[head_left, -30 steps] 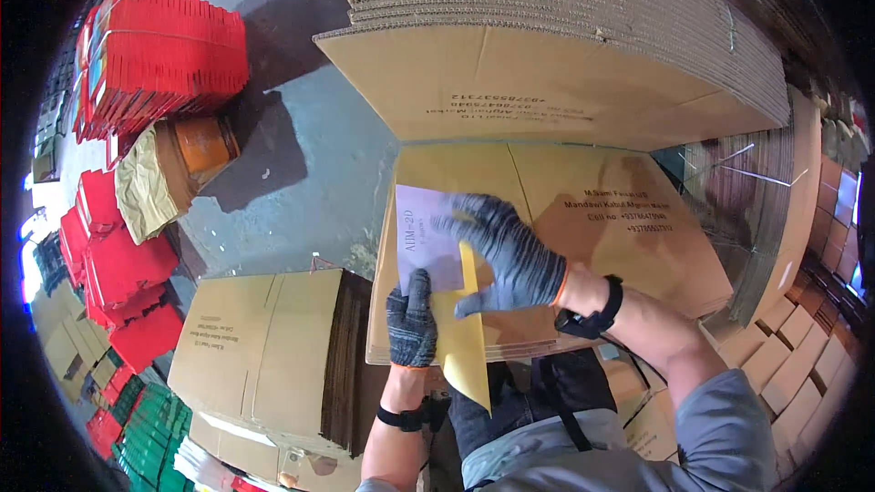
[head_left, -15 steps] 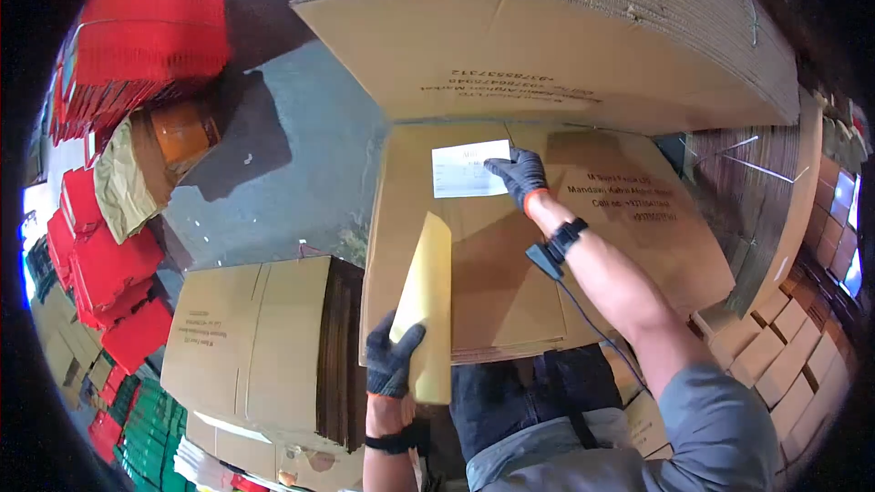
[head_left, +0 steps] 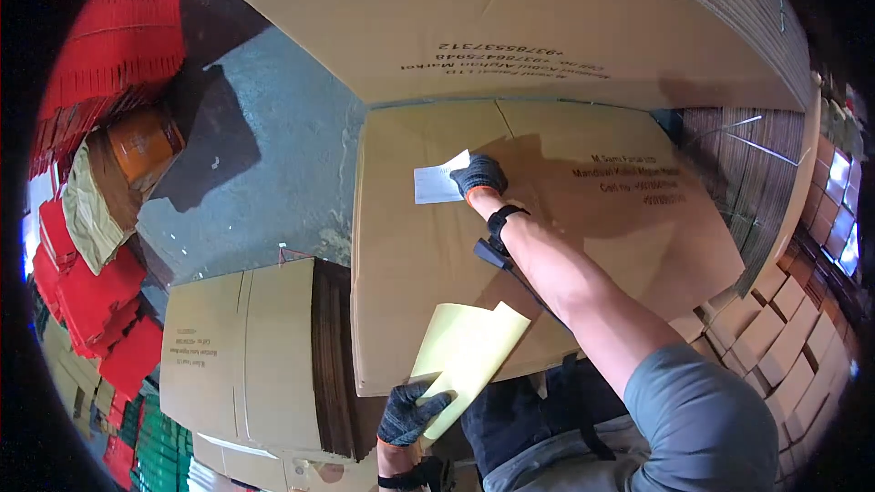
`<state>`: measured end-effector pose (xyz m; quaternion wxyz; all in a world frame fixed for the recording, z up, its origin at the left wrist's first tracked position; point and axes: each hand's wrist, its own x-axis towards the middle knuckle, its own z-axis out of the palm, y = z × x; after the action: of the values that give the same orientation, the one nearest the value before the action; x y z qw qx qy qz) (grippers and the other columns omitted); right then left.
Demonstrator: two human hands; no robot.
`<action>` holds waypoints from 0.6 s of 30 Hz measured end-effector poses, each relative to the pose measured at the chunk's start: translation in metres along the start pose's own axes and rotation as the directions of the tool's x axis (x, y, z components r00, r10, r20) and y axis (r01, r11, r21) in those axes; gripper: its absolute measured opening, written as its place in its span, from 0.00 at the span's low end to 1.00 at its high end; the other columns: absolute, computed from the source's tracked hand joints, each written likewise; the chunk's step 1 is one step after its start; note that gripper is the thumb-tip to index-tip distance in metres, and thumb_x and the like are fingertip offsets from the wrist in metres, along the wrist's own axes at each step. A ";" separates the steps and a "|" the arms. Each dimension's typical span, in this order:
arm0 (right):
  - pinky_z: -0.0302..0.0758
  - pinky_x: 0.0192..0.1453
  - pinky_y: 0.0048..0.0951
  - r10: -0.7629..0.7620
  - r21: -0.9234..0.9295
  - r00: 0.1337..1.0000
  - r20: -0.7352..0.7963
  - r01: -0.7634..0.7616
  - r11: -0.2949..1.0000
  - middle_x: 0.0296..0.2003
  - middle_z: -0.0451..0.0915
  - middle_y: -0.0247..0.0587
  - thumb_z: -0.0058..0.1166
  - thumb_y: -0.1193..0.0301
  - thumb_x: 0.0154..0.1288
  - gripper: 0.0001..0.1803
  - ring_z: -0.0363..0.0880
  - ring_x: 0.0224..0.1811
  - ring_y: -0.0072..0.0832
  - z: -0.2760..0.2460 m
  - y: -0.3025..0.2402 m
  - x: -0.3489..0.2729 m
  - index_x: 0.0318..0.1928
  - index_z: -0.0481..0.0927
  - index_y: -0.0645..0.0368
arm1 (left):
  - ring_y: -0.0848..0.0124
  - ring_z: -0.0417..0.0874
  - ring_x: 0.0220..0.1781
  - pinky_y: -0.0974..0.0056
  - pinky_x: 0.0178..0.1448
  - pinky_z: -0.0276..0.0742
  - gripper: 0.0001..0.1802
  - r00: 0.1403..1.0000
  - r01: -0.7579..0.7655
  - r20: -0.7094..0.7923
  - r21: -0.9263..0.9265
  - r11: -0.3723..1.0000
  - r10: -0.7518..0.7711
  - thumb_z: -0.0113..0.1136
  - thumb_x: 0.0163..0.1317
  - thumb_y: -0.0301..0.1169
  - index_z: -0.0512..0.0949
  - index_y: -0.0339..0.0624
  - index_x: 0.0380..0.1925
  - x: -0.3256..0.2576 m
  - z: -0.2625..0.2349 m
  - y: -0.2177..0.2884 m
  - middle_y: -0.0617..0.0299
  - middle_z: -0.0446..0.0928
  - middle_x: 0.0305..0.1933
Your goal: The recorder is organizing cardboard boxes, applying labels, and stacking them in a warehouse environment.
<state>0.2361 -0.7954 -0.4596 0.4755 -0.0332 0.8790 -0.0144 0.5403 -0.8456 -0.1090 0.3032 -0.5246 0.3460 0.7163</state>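
Note:
In my gloved right hand [head_left: 480, 174], a white printed paper slip [head_left: 436, 186] is gripped by its upper right corner, which curls up. The slip lies against the top of a flattened cardboard box stack [head_left: 410, 264]. My left hand [head_left: 412, 415], also in a dark glove, is closed on a loosely curled yellow sheet [head_left: 469, 355] beside the stack's near edge. Whether the yellow piece is one sheet or several, I cannot tell. Dark printing marks the right part of the top carton.
A leaning stack of flattened cartons [head_left: 547, 27] rises at the far side. Another carton stack [head_left: 210, 337] stands at left. Red folded boxes [head_left: 114, 46] and an orange bundle [head_left: 146, 146] lie farther left on the grey floor [head_left: 264, 191]. Smaller cartons [head_left: 784, 337] fill the right.
My right hand and the white slip have shifted left and slightly nearer. My left hand has moved down, and the yellow sheet has tilted right and opened wider.

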 end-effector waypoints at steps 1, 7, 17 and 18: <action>0.82 0.52 0.44 0.003 -0.026 1.000 -0.013 -0.003 1.000 0.43 0.87 0.50 0.69 0.55 0.49 0.25 0.87 0.47 0.47 -0.002 -0.001 -0.002 0.47 0.87 0.53 | 0.78 0.82 0.42 0.69 0.48 0.79 0.16 1.000 -0.002 0.002 0.000 1.000 0.002 0.72 0.62 0.28 0.86 0.33 0.49 0.001 0.000 0.001 0.62 0.87 0.42; 0.81 0.56 0.48 0.072 -0.198 0.970 0.232 -0.025 0.980 0.52 0.85 0.48 0.70 0.51 0.50 0.36 0.85 0.52 0.46 -0.016 -0.024 -0.012 0.60 0.81 0.50 | 0.76 0.84 0.40 0.66 0.47 0.81 0.15 1.000 -0.009 0.015 0.004 1.000 0.009 0.73 0.61 0.30 0.86 0.35 0.46 -0.001 -0.003 0.004 0.61 0.87 0.39; 0.57 0.78 0.51 -0.348 -0.241 0.841 0.413 0.470 0.849 0.72 0.64 0.57 0.51 0.44 0.65 0.43 0.60 0.76 0.47 0.031 -0.055 -0.030 0.72 0.65 0.60 | 0.76 0.83 0.41 0.66 0.48 0.80 0.12 0.993 -0.111 0.032 0.030 0.993 0.110 0.70 0.62 0.28 0.87 0.35 0.44 0.002 -0.007 -0.006 0.60 0.87 0.39; 0.66 0.73 0.47 -0.723 -0.301 0.671 -0.166 0.664 0.685 0.63 0.74 0.58 0.53 0.43 0.64 0.40 0.71 0.68 0.52 0.064 -0.018 -0.031 0.64 0.72 0.62 | 0.76 0.84 0.41 0.67 0.48 0.81 0.13 0.990 -0.126 0.067 0.074 0.989 0.121 0.71 0.62 0.27 0.87 0.35 0.46 0.012 0.001 0.000 0.61 0.88 0.39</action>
<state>0.3075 -0.8108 -0.4675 0.3019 -0.4154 0.8517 -0.1043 0.5366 -0.8442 -0.1207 0.2891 -0.4671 0.3960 0.7358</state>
